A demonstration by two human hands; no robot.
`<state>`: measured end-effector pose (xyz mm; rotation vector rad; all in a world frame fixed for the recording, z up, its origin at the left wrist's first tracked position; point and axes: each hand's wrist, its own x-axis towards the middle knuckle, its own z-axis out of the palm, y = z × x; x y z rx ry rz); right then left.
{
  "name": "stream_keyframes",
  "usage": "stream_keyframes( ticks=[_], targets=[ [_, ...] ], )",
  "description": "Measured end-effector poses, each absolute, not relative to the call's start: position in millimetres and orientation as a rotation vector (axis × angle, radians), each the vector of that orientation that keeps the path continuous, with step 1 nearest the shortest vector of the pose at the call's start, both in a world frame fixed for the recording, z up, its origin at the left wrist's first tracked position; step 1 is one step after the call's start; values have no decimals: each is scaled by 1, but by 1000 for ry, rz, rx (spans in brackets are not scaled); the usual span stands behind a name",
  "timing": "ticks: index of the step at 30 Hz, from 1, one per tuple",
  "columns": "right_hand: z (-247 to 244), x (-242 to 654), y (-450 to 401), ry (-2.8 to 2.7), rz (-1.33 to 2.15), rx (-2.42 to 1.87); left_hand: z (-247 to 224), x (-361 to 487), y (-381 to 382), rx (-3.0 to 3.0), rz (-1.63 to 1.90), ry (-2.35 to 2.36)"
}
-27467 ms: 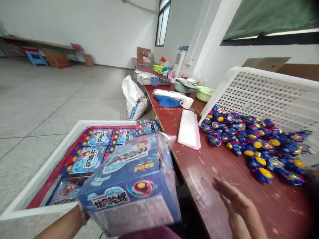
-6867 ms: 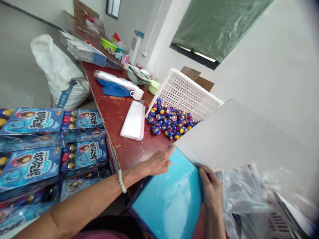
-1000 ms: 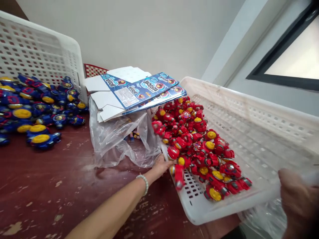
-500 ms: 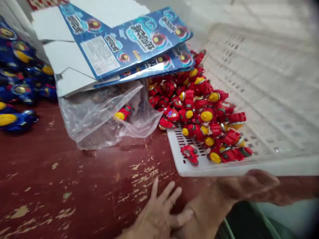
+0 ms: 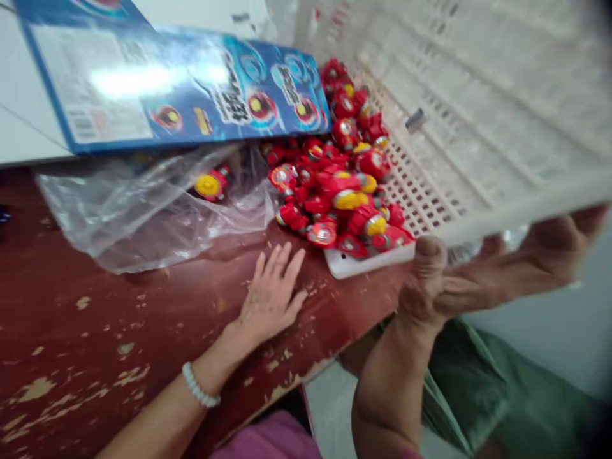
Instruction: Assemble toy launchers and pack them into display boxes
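My right hand (image 5: 428, 287) grips the near edge of a white perforated plastic tray (image 5: 478, 220), thumb at the rim and fingers stretched underneath, partly hidden. The tray is tilted, its right side raised. Small red-and-yellow toy figures (image 5: 344, 185) lie heaped at its lower left end and spill past it onto the table. Close to this heap, my left hand (image 5: 272, 293) has its fingers stretched out over the red table (image 5: 157, 338), holding nothing. Beside the heap is a clear plastic bag (image 5: 143, 223) with one red-and-yellow toy (image 5: 210, 185) showing at it.
Blue printed cardboard (image 5: 191, 95) covers the back left, over part of the bag and heap. A small grey piece (image 5: 415, 120) is on the tilted tray. Green cloth (image 5: 516, 382) hangs below the table edge at right.
The tray's right side has risen and the red toys have slid left into a tighter heap. My left hand has moved forward towards them. The view has shifted.
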<state>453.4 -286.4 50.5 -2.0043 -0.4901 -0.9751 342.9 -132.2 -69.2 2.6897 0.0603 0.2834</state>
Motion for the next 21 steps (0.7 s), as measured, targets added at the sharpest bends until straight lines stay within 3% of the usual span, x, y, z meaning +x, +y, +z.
stream_keyframes(
  ticks=[3,13,18,21],
  targets=[
    [35,439,-313,-487,-1161,-1767,-70,346,-133,2679,317,46],
    [-71,417,-418,-2,-678,-1938,-69,349,-139,2668,488,-37],
    [-86,396,-395,-55,-613,-1919,-58,338,-167,2677,727,-239],
    [-96,376,-358,-215,-716,-1993,-53,333,-191,2766,552,-417]
  ],
)
